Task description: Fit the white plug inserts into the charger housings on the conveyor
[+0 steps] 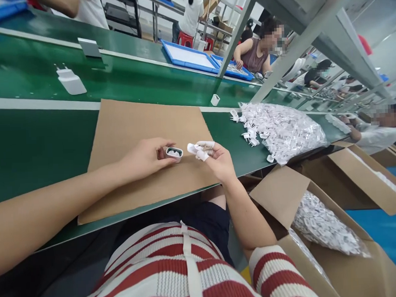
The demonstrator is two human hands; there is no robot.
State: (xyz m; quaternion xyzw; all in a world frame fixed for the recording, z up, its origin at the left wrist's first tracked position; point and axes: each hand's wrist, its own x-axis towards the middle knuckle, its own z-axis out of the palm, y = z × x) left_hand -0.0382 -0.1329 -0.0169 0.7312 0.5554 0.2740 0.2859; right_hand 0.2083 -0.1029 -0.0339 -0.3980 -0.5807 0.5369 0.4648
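Over a brown cardboard sheet (pixel 125 125), my left hand (pixel 146 157) is closed on a white charger housing (pixel 174 154), its open end turned toward my right hand. Something green and white shows inside that housing. White finger cots cover some fingertips of my right hand (pixel 216 158). Those fingers pinch a small white plug cap (pixel 193 148), partly hidden by them. A narrow gap separates the two pieces. Beyond the sheet, a single white housing (pixel 215 100) stands on the green belt.
A plastic bag of white plug caps (pixel 281 124) spills loose pieces at the right. On the belt lie a white plug charger (pixel 70 80) and a white block (pixel 89 47). Blue trays (pixel 190 58) stand behind. An open carton (pixel 284 191) sits low right; co-workers sit along the line.
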